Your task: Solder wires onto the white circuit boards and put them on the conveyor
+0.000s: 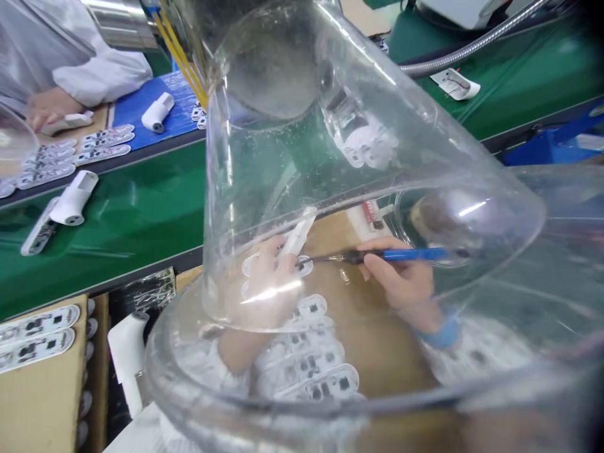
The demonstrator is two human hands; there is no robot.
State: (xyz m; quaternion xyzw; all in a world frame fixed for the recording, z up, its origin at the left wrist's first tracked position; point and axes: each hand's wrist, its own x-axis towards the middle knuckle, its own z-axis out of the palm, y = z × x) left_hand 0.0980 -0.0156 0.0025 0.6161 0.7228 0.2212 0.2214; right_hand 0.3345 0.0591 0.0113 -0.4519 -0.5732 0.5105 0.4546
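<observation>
Through a clear plastic funnel-shaped hood (264, 170) I see both my hands over brown cardboard (368, 321). My right hand (408, 283) grips a soldering iron (410, 254) by its blue handle, the tip pointing left. That tip reaches a white oblong circuit board (306, 267) beside my left fingers. My left hand (274, 277) is closed around a white plastic piece (299, 233) that sticks up from the fingers; glare on the hood blurs part of this hand. Below it lies a row of several more white circuit boards (330, 380).
The hood's thick rim (330, 406) curves around my hands. A green conveyor belt (141, 189) runs behind, with white plastic housings (75, 198) on it. Boards lie on stacked cardboard (42, 402) at left. Across the belt, a co-worker's hand (54, 107) holds a white part.
</observation>
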